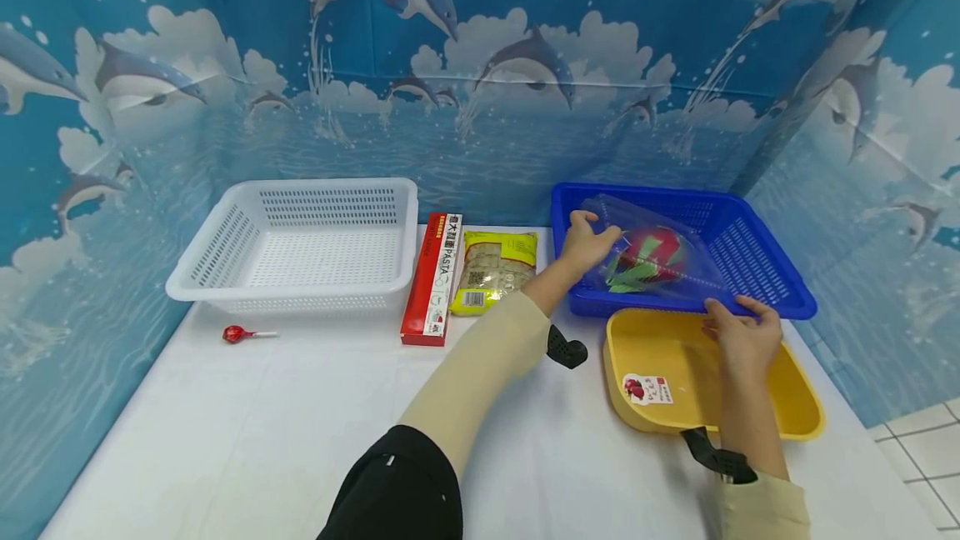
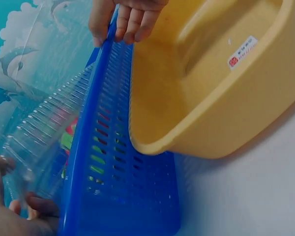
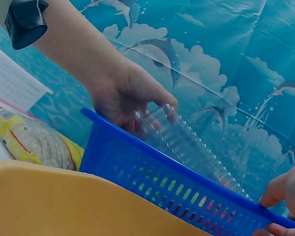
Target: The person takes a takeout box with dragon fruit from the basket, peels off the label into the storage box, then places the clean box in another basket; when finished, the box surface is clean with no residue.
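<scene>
In the head view my left hand (image 1: 587, 242) reaches over the left part of the blue basket (image 1: 757, 261). It grips one end of a clear, ridged plastic cover (image 1: 693, 261), thumb on one side and fingers on the other in the left wrist view. Beneath the clear plastic lies a red-and-green thing (image 1: 651, 255) resembling a dragon fruit. My right hand (image 1: 742, 336) pinches the basket's near rim toward its right, close to the cover's other end. Whether it also touches the cover cannot be told.
A yellow tub (image 1: 630, 415) with a sticker stands before the blue basket, under my right forearm. Leftward are a yellow bag (image 1: 495, 269), a red-and-white pasta box (image 1: 433, 282), a white basket (image 1: 292, 294) and a red lollipop (image 1: 235, 334). A dolphin curtain (image 1: 480, 140) hangs behind.
</scene>
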`<state>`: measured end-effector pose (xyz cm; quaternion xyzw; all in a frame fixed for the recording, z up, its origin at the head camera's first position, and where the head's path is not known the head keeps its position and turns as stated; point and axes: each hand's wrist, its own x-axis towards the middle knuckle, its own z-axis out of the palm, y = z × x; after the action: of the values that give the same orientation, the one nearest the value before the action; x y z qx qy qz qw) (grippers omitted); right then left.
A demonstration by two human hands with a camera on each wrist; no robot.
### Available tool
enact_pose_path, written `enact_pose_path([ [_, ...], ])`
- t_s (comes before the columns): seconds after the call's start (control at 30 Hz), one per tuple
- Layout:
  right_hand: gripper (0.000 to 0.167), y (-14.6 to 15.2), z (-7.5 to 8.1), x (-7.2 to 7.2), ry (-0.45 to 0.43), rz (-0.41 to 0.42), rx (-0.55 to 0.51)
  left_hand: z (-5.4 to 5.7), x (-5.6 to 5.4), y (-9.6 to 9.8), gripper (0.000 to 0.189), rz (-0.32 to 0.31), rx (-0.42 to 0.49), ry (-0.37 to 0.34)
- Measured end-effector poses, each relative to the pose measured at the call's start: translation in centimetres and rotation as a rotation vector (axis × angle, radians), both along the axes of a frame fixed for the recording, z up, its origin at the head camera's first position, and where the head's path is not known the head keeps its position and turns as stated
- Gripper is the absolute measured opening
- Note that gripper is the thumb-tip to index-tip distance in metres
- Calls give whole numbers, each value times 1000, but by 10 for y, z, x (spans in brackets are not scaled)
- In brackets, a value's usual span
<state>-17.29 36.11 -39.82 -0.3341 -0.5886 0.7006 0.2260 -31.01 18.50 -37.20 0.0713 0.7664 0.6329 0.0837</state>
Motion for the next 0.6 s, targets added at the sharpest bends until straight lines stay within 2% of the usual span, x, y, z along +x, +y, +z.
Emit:
enact_pose_path([
  [0.27, 40, -1, 1, 2, -10, 13, -10, -7, 5, 16, 41, 28, -85, -142],
  [0.43, 41, -2, 0, 1, 3, 11, -16, -6, 5, 17, 42, 17, -118, -177],
  [0.6, 42, -1, 0, 0, 5, 6, -30, -3, 5, 18, 51, -20, -138, -201],
])
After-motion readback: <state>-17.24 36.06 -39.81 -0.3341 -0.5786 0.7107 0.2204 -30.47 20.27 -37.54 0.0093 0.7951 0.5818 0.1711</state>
